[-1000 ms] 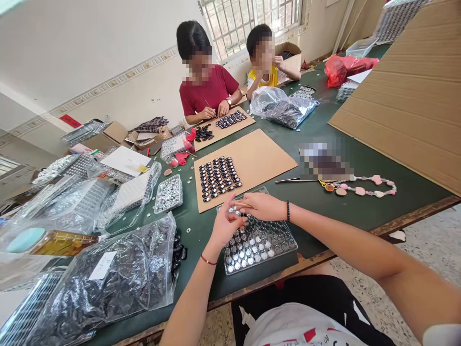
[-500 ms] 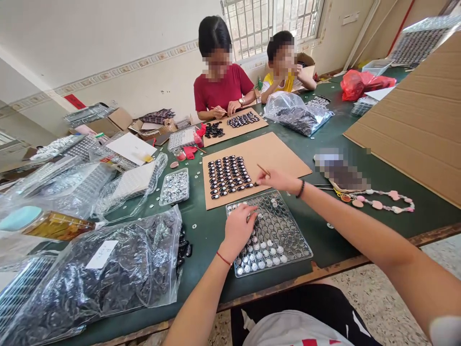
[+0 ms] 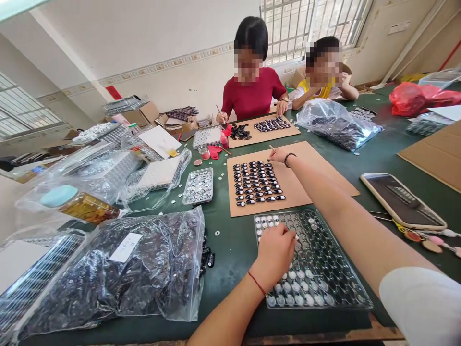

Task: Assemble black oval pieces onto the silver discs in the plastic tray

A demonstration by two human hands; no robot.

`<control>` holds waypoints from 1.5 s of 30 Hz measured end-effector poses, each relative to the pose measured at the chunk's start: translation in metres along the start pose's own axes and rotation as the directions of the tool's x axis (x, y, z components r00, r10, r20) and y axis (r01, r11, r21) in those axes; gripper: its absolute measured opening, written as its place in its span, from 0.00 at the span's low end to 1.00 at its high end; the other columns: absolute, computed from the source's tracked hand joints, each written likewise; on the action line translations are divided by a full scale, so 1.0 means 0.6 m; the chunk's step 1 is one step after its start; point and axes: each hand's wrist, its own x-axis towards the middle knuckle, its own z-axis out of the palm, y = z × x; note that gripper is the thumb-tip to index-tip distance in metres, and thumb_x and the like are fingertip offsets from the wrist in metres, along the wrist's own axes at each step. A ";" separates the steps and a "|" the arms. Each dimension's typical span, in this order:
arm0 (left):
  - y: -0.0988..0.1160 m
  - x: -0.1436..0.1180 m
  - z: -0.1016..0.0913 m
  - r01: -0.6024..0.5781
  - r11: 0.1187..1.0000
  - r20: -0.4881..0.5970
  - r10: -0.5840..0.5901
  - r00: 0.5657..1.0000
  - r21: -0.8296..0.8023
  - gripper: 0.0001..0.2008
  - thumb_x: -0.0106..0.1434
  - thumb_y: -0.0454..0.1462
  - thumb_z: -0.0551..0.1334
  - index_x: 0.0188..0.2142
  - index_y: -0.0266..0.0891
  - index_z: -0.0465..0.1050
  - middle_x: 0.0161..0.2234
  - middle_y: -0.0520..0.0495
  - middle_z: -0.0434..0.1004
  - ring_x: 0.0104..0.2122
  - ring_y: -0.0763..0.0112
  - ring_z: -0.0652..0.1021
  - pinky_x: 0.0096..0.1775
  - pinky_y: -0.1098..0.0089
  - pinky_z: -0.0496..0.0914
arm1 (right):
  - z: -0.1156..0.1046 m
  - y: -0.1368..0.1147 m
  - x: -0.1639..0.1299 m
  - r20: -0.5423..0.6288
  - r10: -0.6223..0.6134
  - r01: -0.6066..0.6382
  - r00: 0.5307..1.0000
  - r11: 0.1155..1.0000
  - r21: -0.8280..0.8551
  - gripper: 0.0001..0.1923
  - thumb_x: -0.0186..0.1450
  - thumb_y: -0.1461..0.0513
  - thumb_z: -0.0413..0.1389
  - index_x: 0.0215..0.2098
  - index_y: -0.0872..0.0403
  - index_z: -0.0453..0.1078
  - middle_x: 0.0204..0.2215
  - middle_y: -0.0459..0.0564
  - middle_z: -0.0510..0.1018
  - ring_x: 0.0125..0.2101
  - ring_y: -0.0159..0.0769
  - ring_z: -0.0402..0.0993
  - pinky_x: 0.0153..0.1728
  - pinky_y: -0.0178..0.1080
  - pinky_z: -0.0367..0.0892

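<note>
My left hand [image 3: 275, 252] rests on the clear plastic blister tray [image 3: 324, 259] of small round silver pieces near the table's front edge, fingers curled on the tray's upper left area. My right hand [image 3: 279, 155] reaches far forward over the brown cardboard sheet [image 3: 324, 173], pinching a thin wooden stick [image 3: 271, 148] just past the far rows of black oval pieces [image 3: 256, 182] laid on that sheet.
Two seated people work at a second cardboard sheet [image 3: 264, 132] across the green table [image 3: 230, 240]. Plastic bags of dark parts [image 3: 108, 274] and stacked trays crowd the left. A phone [image 3: 401, 199] lies at right, by a bead string. A small tray of silver pieces [image 3: 198, 185] sits left of the sheet.
My right hand with the stick has moved from above the blister tray out to the far end of the cardboard sheet. My left hand dropped onto the tray. The view shifted left.
</note>
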 end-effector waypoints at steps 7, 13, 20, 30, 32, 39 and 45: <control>0.015 -0.014 -0.011 -0.017 0.997 -0.043 0.014 0.999 -0.070 0.10 0.61 0.37 0.51 0.38 0.44 0.69 0.34 0.49 0.71 0.34 0.69 0.71 0.34 0.67 0.63 | 0.015 0.008 0.009 0.030 0.052 -0.053 0.998 0.998 0.034 0.06 0.52 0.66 0.57 0.29 0.60 0.72 0.24 0.49 0.73 0.25 0.29 0.66 0.26 0.29 0.60; 0.016 -0.011 -0.009 -0.015 0.995 -0.026 0.012 1.000 -0.100 0.10 0.61 0.37 0.51 0.38 0.44 0.69 0.34 0.49 0.71 0.34 0.69 0.71 0.35 0.67 0.63 | 0.004 -0.021 -0.019 -0.069 0.023 -0.013 0.997 0.989 0.147 0.05 0.52 0.64 0.58 0.23 0.60 0.68 0.20 0.48 0.69 0.22 0.29 0.63 0.25 0.31 0.58; 0.007 0.002 -0.032 0.081 0.901 -0.046 -0.111 0.993 -0.426 0.12 0.61 0.37 0.51 0.38 0.41 0.71 0.35 0.48 0.73 0.32 0.72 0.71 0.36 0.70 0.64 | -0.056 -0.059 -0.175 -0.300 -0.175 0.275 0.938 0.901 0.335 0.25 0.66 0.52 0.33 0.24 0.57 0.60 0.22 0.46 0.65 0.20 0.25 0.58 0.22 0.29 0.56; -0.010 0.027 -0.033 0.292 0.403 0.144 -0.359 0.922 -0.868 0.15 0.56 0.43 0.57 0.40 0.36 0.68 0.29 0.49 0.72 0.19 0.80 0.67 0.24 0.76 0.63 | -0.046 0.000 -0.450 -0.262 -0.479 0.546 0.838 0.719 0.431 0.15 0.64 0.54 0.44 0.26 0.56 0.59 0.18 0.41 0.57 0.19 0.25 0.52 0.21 0.30 0.51; -0.011 0.027 -0.033 0.278 0.438 0.120 -0.355 0.927 -0.855 0.16 0.56 0.44 0.56 0.40 0.37 0.67 0.29 0.49 0.72 0.19 0.80 0.68 0.24 0.76 0.64 | -0.031 0.008 -0.467 -0.264 -0.483 0.551 0.835 0.720 0.421 0.14 0.64 0.56 0.44 0.26 0.56 0.59 0.18 0.41 0.57 0.20 0.26 0.51 0.21 0.30 0.51; -0.007 0.027 -0.018 0.359 0.361 0.222 -0.368 0.903 -0.861 0.20 0.58 0.51 0.49 0.31 0.36 0.63 0.22 0.50 0.70 0.15 0.78 0.68 0.18 0.76 0.61 | -0.003 0.019 -0.496 -0.219 -0.550 0.591 0.806 0.734 0.333 0.11 0.64 0.58 0.44 0.28 0.56 0.60 0.20 0.42 0.61 0.21 0.26 0.55 0.24 0.31 0.52; -0.001 0.026 -0.027 0.395 0.444 0.282 -0.300 0.911 -0.804 0.19 0.57 0.50 0.52 0.28 0.35 0.64 0.22 0.51 0.69 0.13 0.82 0.62 0.13 0.79 0.50 | -0.005 0.013 -0.508 -0.239 -0.604 0.649 0.760 0.702 0.293 0.10 0.64 0.60 0.45 0.28 0.56 0.61 0.22 0.44 0.65 0.23 0.27 0.59 0.26 0.31 0.55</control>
